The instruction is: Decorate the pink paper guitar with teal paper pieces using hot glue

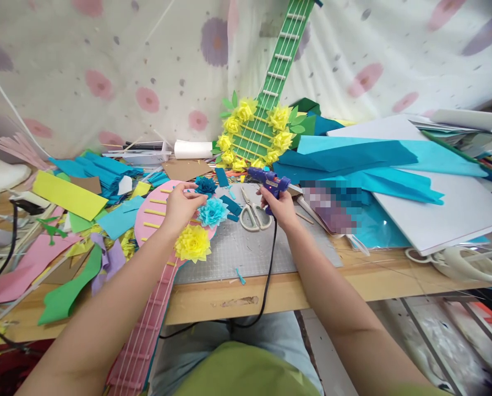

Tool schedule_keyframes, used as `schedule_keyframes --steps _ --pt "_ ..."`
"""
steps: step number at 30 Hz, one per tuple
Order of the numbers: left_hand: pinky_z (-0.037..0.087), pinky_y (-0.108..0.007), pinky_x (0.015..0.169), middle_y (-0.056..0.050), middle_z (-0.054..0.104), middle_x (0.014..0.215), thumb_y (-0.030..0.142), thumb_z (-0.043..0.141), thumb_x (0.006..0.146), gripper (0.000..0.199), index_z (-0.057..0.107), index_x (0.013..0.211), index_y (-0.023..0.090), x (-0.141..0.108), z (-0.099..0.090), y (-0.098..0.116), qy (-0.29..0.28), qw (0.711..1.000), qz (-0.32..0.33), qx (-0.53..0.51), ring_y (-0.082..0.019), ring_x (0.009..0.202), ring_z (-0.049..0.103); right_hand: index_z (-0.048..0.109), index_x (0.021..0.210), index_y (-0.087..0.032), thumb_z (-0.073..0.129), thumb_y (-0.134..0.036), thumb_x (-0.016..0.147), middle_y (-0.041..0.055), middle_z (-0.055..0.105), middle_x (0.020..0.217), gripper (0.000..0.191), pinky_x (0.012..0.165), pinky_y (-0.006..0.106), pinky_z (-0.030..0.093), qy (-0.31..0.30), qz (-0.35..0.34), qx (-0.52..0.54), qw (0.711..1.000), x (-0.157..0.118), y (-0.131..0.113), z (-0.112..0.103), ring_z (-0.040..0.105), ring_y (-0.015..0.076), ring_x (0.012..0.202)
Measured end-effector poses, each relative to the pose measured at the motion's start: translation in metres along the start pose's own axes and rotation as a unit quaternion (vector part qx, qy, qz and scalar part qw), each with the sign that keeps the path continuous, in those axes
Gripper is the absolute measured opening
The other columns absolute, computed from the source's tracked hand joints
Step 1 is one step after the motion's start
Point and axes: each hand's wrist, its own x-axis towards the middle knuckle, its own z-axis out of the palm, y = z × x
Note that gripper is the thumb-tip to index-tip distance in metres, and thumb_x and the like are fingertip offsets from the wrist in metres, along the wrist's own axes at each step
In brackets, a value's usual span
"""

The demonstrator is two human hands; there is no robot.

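My right hand (279, 206) is wrapped around a purple glue gun (273, 182), its nozzle pointing left and its black cord running down over the table edge. With bent fingers, my left hand (185, 204) pinches the edge of a dark blue paper flower (206, 186) above a pink paper guitar (155, 212). The exact fingertip contact is partly hidden. A light blue paper flower (213, 212) and a yellow paper flower (192, 242) sit along the guitar's right side. Its pink stringed neck slants down toward my lap, partly behind my left forearm.
Scissors (252, 212) lie on a grey cutting mat (233, 253). Behind stands a green paper guitar (266, 118) ringed with yellow flowers. Coloured paper scraps (70, 195) cover the left; blue sheets (353, 159), white boards (448, 214) and a tape roll (469, 267) lie right.
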Motion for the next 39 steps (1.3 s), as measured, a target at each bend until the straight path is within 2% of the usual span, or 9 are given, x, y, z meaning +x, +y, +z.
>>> schedule_keyframes --steps 4,9,15,21,28,35,39 --pt "0.043 -0.024 0.053 0.003 0.065 0.063 0.022 0.074 0.052 0.043 0.053 0.09 0.02 0.003 0.004 -0.003 0.007 1.0 0.01 0.017 -0.014 0.054 0.059 0.061 0.069 -0.017 0.063 -0.062 0.065 0.0025 0.061 0.061 0.045 0.048 0.026 0.041 -0.078 -0.011 0.019 0.997 -0.016 -0.012 0.011 0.048 0.0101 0.046" --pt "0.045 -0.027 0.059 0.002 0.066 0.066 0.024 0.074 0.052 0.044 0.054 0.091 0.02 0.004 0.004 -0.006 0.017 0.999 0.024 0.043 -0.015 0.058 0.06 0.066 0.082 -0.017 0.067 -0.059 0.063 0.0023 0.062 0.061 0.046 0.054 0.027 0.045 -0.129 -0.013 0.002 0.992 -0.022 -0.011 0.018 0.058 0.016 0.059" --pt "0.045 -0.027 0.057 0.0 0.067 0.069 0.025 0.073 0.053 0.045 0.053 0.093 0.019 0.004 0.005 -0.007 0.014 0.998 0.032 0.047 -0.016 0.06 0.061 0.067 0.094 -0.017 0.068 -0.059 0.061 0.0031 0.066 0.07 0.054 0.061 0.03 0.047 -0.114 -0.034 -0.052 0.992 -0.021 -0.006 0.019 0.06 0.0178 0.065" --pt "0.046 -0.028 0.059 0.001 0.067 0.068 0.025 0.074 0.053 0.045 0.054 0.093 0.019 0.002 0.005 -0.004 0.014 0.998 0.028 0.048 -0.016 0.059 0.061 0.068 0.093 -0.019 0.066 -0.059 0.066 0.0028 0.068 0.073 0.048 0.062 0.029 0.047 -0.124 -0.058 -0.071 0.988 -0.02 -0.004 0.019 0.06 0.0173 0.066" --pt "0.047 -0.03 0.067 0.002 0.066 0.064 0.024 0.076 0.052 0.043 0.055 0.089 0.019 0.0 0.005 -0.004 0.004 0.999 0.032 0.023 -0.017 0.064 0.064 0.068 0.094 -0.019 0.066 -0.057 0.066 0.004 0.068 0.075 0.047 0.064 0.03 0.048 -0.112 -0.048 -0.068 0.99 -0.022 -0.006 0.018 0.063 0.0203 0.074" --pt "0.047 -0.029 0.065 0.002 0.066 0.062 0.02 0.075 0.053 0.04 0.055 0.088 0.02 -0.005 0.007 0.002 -0.003 0.999 0.022 0.033 -0.018 0.064 0.065 0.068 0.091 -0.021 0.066 -0.055 0.066 0.0028 0.069 0.078 0.043 0.069 0.032 0.049 -0.111 -0.059 -0.056 0.99 -0.021 -0.007 0.017 0.064 0.0203 0.075" --pt "0.047 -0.028 0.063 0.0 0.068 0.066 0.023 0.075 0.055 0.04 0.055 0.089 0.02 -0.006 0.007 0.002 -0.009 0.998 0.039 0.051 -0.018 0.067 0.065 0.068 0.087 -0.021 0.066 -0.056 0.066 0.0022 0.068 0.075 0.041 0.066 0.031 0.049 -0.111 -0.058 -0.053 0.991 -0.021 -0.009 0.016 0.063 0.0195 0.072"
